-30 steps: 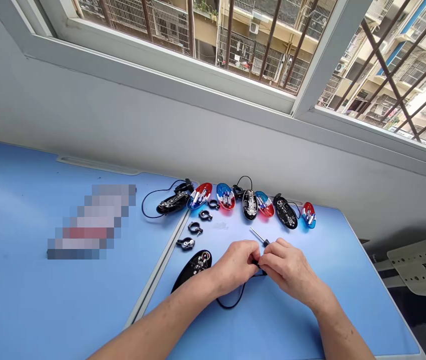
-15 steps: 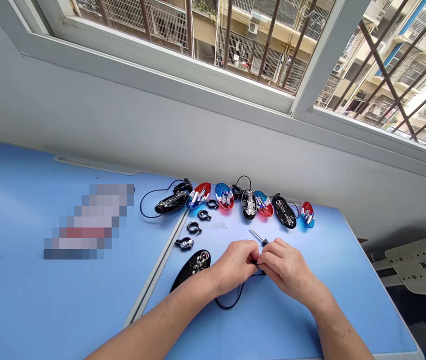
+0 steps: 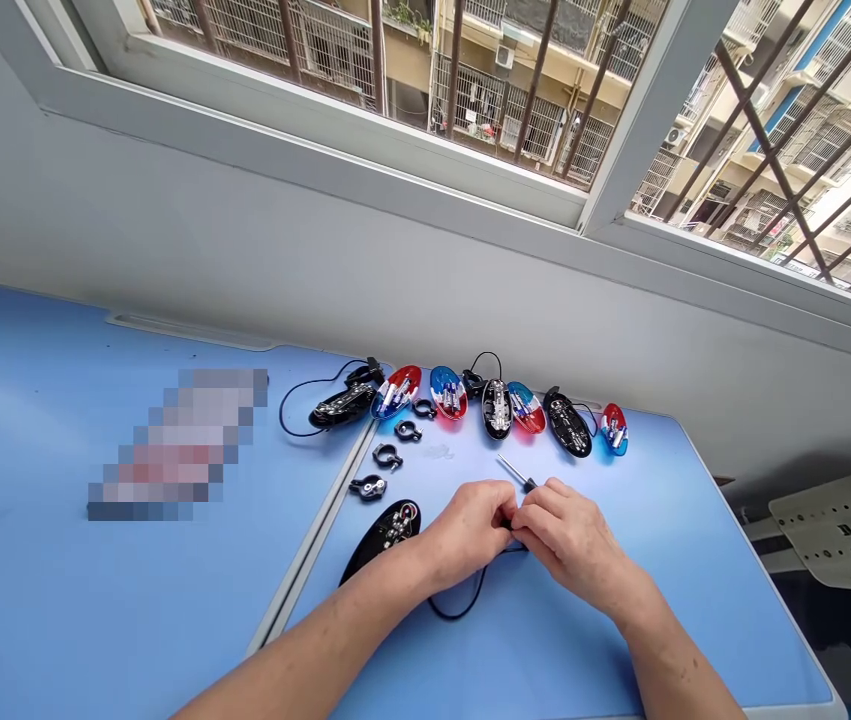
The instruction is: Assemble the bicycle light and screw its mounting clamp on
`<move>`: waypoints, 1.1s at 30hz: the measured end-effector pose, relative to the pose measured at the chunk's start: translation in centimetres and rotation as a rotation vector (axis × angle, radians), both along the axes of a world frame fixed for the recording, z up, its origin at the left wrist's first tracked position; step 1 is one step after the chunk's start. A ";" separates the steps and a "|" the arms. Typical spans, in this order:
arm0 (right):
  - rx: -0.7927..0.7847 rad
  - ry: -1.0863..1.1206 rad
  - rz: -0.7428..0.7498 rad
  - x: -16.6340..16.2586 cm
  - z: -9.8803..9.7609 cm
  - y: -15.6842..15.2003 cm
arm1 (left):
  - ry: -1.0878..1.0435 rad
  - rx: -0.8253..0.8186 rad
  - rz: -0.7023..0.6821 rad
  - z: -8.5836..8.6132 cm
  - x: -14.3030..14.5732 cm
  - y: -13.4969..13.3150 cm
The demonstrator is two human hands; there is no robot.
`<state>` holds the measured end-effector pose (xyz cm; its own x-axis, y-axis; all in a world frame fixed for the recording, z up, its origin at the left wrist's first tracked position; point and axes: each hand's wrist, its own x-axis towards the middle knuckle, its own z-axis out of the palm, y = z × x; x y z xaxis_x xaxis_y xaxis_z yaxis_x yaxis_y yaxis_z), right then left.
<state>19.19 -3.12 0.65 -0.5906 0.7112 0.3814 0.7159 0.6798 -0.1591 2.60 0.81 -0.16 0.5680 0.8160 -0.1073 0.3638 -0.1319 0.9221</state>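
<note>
My left hand (image 3: 466, 530) and my right hand (image 3: 571, 540) meet over the blue desk (image 3: 620, 620), fingers pinched together on a small black part (image 3: 509, 524) at the end of a black wire (image 3: 462, 600). The wire loops down to a black oval base with a circuit board (image 3: 387, 535) lying left of my left hand. A small screwdriver (image 3: 515, 470) lies just beyond my fingers, its handle hidden behind my right hand.
A row of black oval bases and red-and-blue oval covers (image 3: 470, 405) lies along the far side of the desk. Small black ring clamps (image 3: 387, 458) sit left of centre. A seam (image 3: 320, 540) splits the two desk tops. Window and wall stand behind.
Both hands stay pinched on the small part; they shifted only slightly left and closer together. Nothing else on the desk moved.
</note>
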 end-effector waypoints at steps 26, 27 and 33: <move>0.006 -0.022 -0.027 0.1 0.0 0.0 | 0.002 0.011 0.015 -0.1 -0.2 -0.2; 0.012 -0.024 -0.031 0.1 -0.1 0.1 | 0.001 0.014 0.016 -0.1 -0.2 -0.2; -0.028 0.022 -0.018 0.2 0.2 0.1 | -0.007 0.012 0.012 -0.1 -0.2 -0.2</move>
